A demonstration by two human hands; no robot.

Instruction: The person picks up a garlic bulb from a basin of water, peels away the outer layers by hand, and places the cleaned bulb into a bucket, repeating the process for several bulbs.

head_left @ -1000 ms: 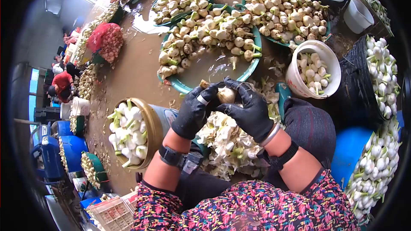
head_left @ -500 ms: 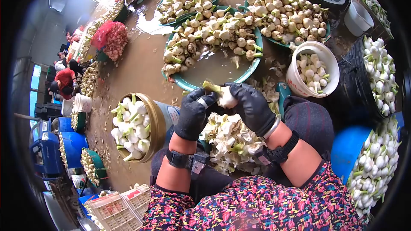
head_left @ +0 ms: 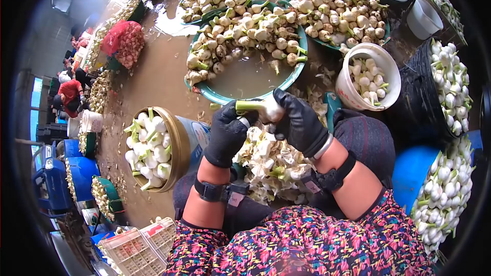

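Note:
Both hands wear black gloves and meet at one garlic bulb (head_left: 271, 111) at the middle of the head view. My left hand (head_left: 226, 135) is closed round the green stem end, which points left. On the bulb's right side my right hand (head_left: 302, 122) has its fingers against the white head. Below the hands lies a heap of loose garlic peels (head_left: 271, 161). Just beyond them stands a green-rimmed tub (head_left: 245, 97) with unpeeled bulbs and murky water.
A gold-rimmed bucket (head_left: 176, 161) of peeled bulbs stands left, a white bucket (head_left: 343, 92) of bulbs right. Farther right are a black tub (head_left: 414, 89) and a blue tub (head_left: 411, 176), both by piled white garlic. A person in red (head_left: 70, 92) is far left.
The bulb's stem has turned nearly level, and its outer skin looks cleaner. My right hand's fingers have shifted on the bulb. The whole view has moved slightly.

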